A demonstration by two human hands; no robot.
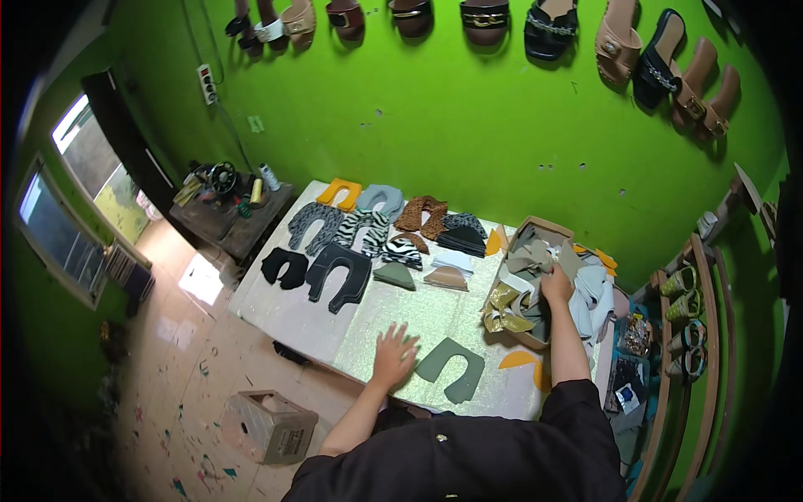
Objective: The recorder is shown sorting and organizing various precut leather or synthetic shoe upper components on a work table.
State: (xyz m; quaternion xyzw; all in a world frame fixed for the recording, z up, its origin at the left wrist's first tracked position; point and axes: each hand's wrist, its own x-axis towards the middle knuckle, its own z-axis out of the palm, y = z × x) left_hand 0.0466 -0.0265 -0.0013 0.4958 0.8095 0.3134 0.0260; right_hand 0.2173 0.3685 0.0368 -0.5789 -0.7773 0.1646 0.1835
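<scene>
- A black, fuzzy, arch-shaped piece [284, 268] lies near the left end of the pale, glossy table [284, 316], beside a dark grey, smooth arch-shaped piece [358, 272].
- The left hand [393, 358] is palm down at the table's front, fingers spread.
- Just right of it, apart, a flat grey-green arch-shaped piece [456, 348] lies on the table.
- Farther right stands an open brown cardboard box [548, 226], heaped with gold sheet scraps [506, 311] and grey ones.
- The right hand [558, 286] reaches into the box among the grey scraps; whether its fingers pinch one, I cannot tell.
</scene>
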